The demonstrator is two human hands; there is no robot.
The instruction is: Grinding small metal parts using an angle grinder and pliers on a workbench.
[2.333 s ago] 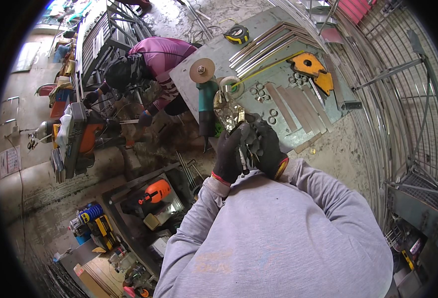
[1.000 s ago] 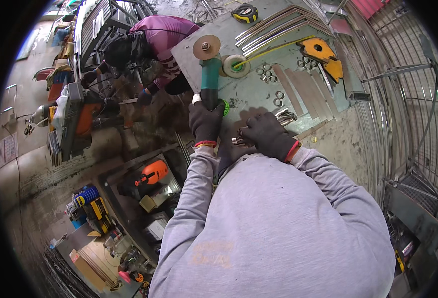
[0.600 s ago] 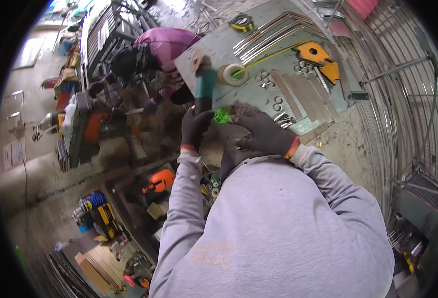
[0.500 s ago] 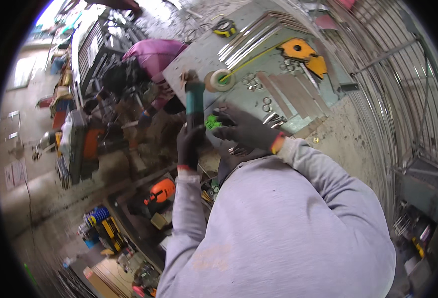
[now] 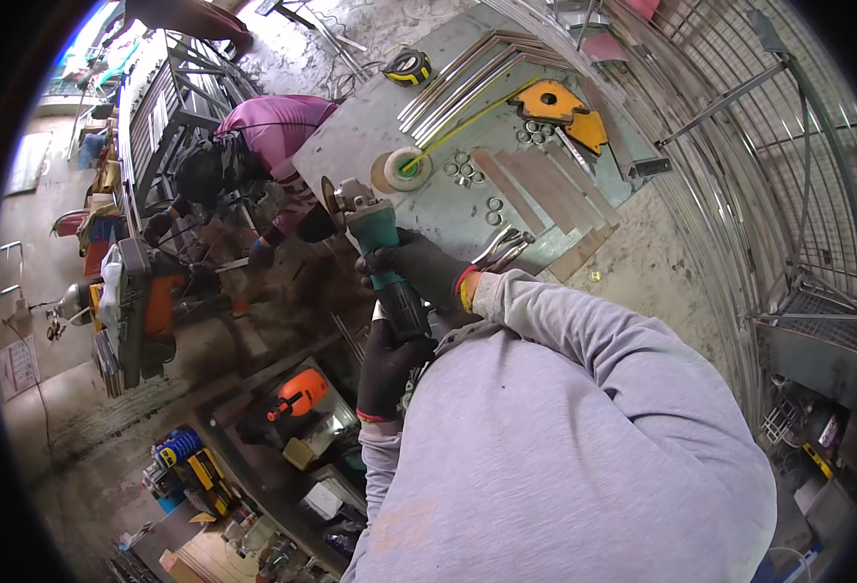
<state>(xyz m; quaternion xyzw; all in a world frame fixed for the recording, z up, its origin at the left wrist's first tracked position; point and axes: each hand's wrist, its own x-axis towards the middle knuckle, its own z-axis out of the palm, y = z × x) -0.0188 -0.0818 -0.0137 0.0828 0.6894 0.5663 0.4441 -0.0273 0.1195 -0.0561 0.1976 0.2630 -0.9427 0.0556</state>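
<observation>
A teal and black angle grinder [image 5: 374, 231] points up and away from me, a brown disc [image 5: 329, 198] seen nearly edge-on at its metal head. My right hand [image 5: 423, 267], in a black glove, is wrapped round the teal body. Below it my left hand [image 5: 386, 374], gloved too, closes about the black rear end, its fingers partly hidden. Beyond, on the grey worktable [image 5: 341, 146], lie a round white disc with a green centre [image 5: 404, 167], a pulled-out tape measure [image 5: 408, 67], several metal rings [image 5: 463, 170] and flat metal strips [image 5: 545, 189].
Orange magnet squares [image 5: 550, 100] and bent metal bars [image 5: 467, 87] rest on the table. A co-worker in pink [image 5: 275, 126] bends at its left. Below are an open drawer with an orange bottle [image 5: 302, 391] and a tool stack. Long metal rods [image 5: 729, 223] line the right.
My right hand has moved left onto the grinder's body; the bright green thing that was by it is out of sight. My left hand has slid down to the grinder's rear. The grinder now tilts left.
</observation>
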